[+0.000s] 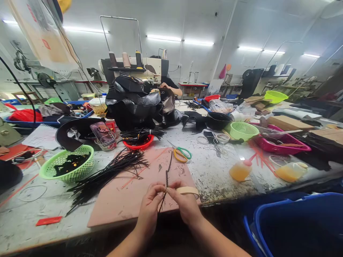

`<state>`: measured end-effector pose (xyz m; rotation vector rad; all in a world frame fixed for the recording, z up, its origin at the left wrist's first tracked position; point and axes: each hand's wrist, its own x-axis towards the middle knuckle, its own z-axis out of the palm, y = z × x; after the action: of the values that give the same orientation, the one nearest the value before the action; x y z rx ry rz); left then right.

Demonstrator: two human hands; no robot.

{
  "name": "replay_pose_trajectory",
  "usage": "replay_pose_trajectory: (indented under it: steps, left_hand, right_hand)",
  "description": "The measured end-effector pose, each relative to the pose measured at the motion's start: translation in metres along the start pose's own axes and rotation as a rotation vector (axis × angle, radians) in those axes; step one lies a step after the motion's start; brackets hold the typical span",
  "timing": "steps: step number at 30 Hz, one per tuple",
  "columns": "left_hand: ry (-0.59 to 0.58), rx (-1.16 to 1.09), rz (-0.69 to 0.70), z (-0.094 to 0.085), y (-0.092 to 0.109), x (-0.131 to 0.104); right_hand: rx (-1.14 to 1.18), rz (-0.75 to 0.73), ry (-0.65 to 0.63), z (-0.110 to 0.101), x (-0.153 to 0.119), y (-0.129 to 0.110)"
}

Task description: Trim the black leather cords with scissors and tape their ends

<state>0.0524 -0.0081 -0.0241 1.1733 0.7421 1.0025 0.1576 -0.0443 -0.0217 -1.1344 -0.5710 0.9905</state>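
A thin dark braided cord [167, 177] runs between my two hands near the front edge of the table. My left hand [152, 201] pinches it from the left, while my right hand [184, 200] grips it from the right with the fingertips close together. A roll of cream tape [187, 190] rests around or against the fingers of my right hand. Beneath the cord lies a pink board [118, 203]. Scissors [181, 152] with green and orange handles lie at the board's back right. To the left is a bundle of black cords [107, 175].
A green basket [91, 160] holds dark pieces at the left. Behind the board are a red bowl [139, 146] and black leather pieces [134, 103]. Glue bottles [240, 171] stand at the right, above a blue bin [300, 203]. A person's hand [164, 85] shows behind the sewing machine.
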Motion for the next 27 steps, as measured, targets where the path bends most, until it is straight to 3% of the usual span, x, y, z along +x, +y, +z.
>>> replay_pose_trajectory:
  steps: [4,11,17,22,27]
  left_hand:
    - [-0.024,0.011,-0.025,0.001,0.002,0.001]
    - [-0.032,-0.216,-0.324,0.007,0.022,0.000]
    - [-0.046,-0.390,-0.495,0.010,0.031,-0.001]
    - [-0.102,-0.349,-0.505,0.005,0.028,0.000]
    - [-0.114,-0.119,-0.303,-0.002,0.030,0.004]
  right_hand:
    - [0.003,-0.022,-0.088,-0.004,0.001,0.000]
    - [-0.069,-0.210,-0.266,-0.012,0.006,-0.002]
    - [-0.111,-0.132,-0.451,-0.015,0.010,-0.007]
    - [-0.149,-0.258,-0.508,-0.012,0.007,-0.019]
    - [-0.313,-0.439,-0.452,-0.009,0.005,-0.024]
